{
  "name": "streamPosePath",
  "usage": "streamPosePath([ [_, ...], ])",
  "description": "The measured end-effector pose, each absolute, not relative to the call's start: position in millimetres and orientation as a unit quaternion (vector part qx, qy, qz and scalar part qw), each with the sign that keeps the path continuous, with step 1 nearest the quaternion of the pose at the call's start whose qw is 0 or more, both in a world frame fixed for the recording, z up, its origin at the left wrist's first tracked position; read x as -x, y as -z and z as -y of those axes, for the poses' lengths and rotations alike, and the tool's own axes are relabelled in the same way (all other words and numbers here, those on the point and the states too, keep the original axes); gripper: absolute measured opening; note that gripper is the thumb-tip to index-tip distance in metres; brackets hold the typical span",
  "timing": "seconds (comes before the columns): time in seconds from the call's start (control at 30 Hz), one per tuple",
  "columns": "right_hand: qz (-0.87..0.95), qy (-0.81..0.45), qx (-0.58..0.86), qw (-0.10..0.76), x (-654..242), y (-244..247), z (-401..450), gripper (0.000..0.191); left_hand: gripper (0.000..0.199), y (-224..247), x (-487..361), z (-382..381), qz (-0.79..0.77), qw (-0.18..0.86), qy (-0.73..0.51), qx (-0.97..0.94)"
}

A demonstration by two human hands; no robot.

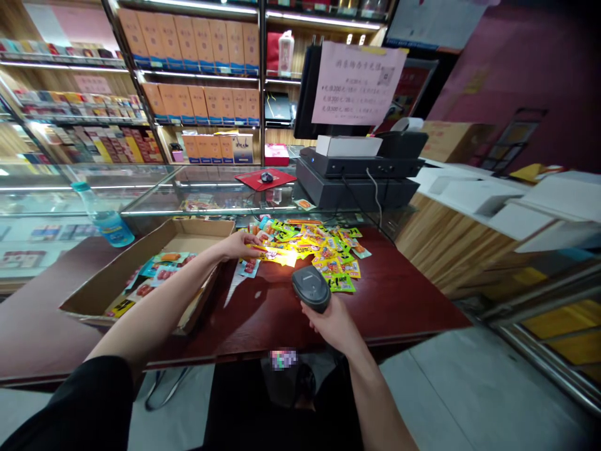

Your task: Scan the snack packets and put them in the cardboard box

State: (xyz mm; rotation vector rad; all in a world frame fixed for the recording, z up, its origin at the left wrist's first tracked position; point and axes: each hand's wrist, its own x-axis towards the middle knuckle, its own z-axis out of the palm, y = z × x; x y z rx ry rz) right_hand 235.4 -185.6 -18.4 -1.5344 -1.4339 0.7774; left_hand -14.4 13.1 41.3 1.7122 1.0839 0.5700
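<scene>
My left hand (239, 245) pinches the end of a long yellow snack packet (272, 254), held over the dark red table at the pile's left side. Bright light falls on the packet's right end. In my right hand (331, 318) is a dark grey barcode scanner (312, 288), its head turned toward that packet and a short way apart from it. My fingers wrap its handle, mostly hidden under the head. Beyond both hands lies a loose pile of yellow and green snack packets (328, 250). A blue-white packet (248, 268) rests below my left hand.
An open cardboard box (195, 233) with several snack packets stands left, under my left forearm. Behind it is a plastic bottle (110, 222) with blue liquid. A monitor with a pink paper sign (357, 84), a black cash drawer (352, 186) and a mouse (267, 177) stand at the back.
</scene>
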Motion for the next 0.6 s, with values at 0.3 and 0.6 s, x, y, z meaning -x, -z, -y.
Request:
streamPosePath([
  [0.3,0.577,-0.354,0.605,0.419,-228,9,191,0.031,0.041,-67,45,-13,-0.484,0.442,-0.285,-0.699],
  [0.6,0.608,-0.37,0.59,0.38,-205,7,180,0.032,0.049,-107,158,4,-0.599,0.352,-0.377,-0.613],
])
